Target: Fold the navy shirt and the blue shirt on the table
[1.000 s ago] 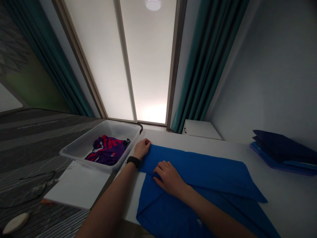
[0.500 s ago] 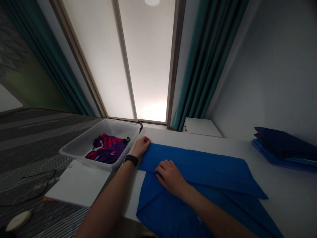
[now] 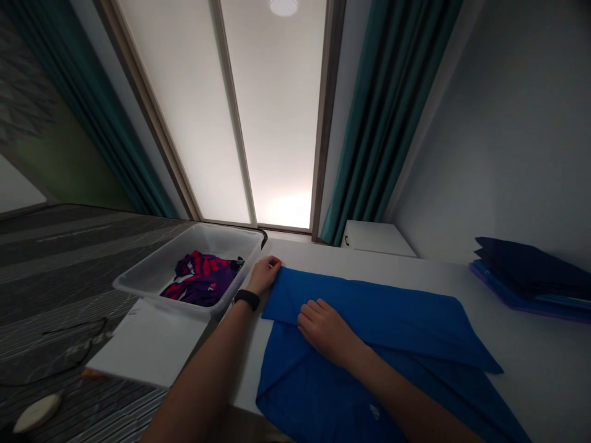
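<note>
A blue shirt (image 3: pixel 388 307) lies partly folded on the white table, its far part turned over into a long flap. A small pale logo shows near the bottom of the cloth. My left hand (image 3: pixel 266 272), with a dark band on the wrist, pinches the shirt's far left corner between thumb and fingers. On the middle of the shirt, at the flap's near edge, rests my right hand (image 3: pixel 325 329). Its fingers are curled down onto the fabric, and the thumb is mostly hidden.
Left of the table stands a translucent plastic bin (image 3: pixel 138 284) holding a purple and red garment (image 3: pixel 203 280). Folded dark blue clothes (image 3: pixel 530 271) are stacked at the right on the white table (image 3: pixel 443 274). Behind it is a white cabinet (image 3: pixel 378 237). A white panel (image 3: pixel 148 344) sits below the bin.
My right hand has shifted slightly to the right over the shirt, its fingers more curled. My left hand stays at the same corner. The view has moved a little.
</note>
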The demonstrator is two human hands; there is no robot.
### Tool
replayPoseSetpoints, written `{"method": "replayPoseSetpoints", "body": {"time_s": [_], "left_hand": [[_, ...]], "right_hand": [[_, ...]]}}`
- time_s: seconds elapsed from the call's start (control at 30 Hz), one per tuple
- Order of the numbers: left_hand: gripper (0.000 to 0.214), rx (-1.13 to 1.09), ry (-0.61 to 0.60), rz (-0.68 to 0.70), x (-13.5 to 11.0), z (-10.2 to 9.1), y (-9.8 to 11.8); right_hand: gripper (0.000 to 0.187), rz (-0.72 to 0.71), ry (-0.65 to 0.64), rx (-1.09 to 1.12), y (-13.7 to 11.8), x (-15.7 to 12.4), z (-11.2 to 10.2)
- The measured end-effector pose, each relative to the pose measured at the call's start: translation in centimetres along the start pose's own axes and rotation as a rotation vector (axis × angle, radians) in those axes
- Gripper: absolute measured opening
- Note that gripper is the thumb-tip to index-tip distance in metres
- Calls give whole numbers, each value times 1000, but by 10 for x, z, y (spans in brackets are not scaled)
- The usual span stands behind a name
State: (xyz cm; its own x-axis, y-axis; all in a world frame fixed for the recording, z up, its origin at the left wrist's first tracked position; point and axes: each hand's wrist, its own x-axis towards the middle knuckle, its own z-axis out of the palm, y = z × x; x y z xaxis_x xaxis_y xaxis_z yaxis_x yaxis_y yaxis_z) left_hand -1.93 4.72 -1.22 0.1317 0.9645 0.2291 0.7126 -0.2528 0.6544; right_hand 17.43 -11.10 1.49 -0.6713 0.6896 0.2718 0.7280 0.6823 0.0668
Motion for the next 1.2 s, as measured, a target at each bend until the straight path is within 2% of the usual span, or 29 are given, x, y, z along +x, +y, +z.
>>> {"method": "replayPoseSetpoints", "body": {"time_s": [0.17,0.3,0.57,0.67,0.77,0.93,1.03,1.2], "left_hand": [[24,35,8,-17,1,2,0],[21,56,-9,-5,2,2,0],[20,31,-36,36,2,-3,-3],[22,7,-34,48,1,-4,-4],[23,-15,-43,65,0,-5,-4],[27,-33,-59,90,-2,-6,-3],[27,-41,-74,101,-2,-7,-3],[29,-67,-75,91,1,-6,-6]], "right_hand": [[3,15,-5,76,4,-3,-1],[8,20,5,113,5,-5,3],[5,26,-5,188,4,-5,1],[15,23,8,284,2,-3,-3],[34,29,8,349,0,3,-6],[53,27,-121,364,-10,18,2],[51,-31,-159,372,-17,24,6],[29,-50,-75,236,-26,43,1]]}}
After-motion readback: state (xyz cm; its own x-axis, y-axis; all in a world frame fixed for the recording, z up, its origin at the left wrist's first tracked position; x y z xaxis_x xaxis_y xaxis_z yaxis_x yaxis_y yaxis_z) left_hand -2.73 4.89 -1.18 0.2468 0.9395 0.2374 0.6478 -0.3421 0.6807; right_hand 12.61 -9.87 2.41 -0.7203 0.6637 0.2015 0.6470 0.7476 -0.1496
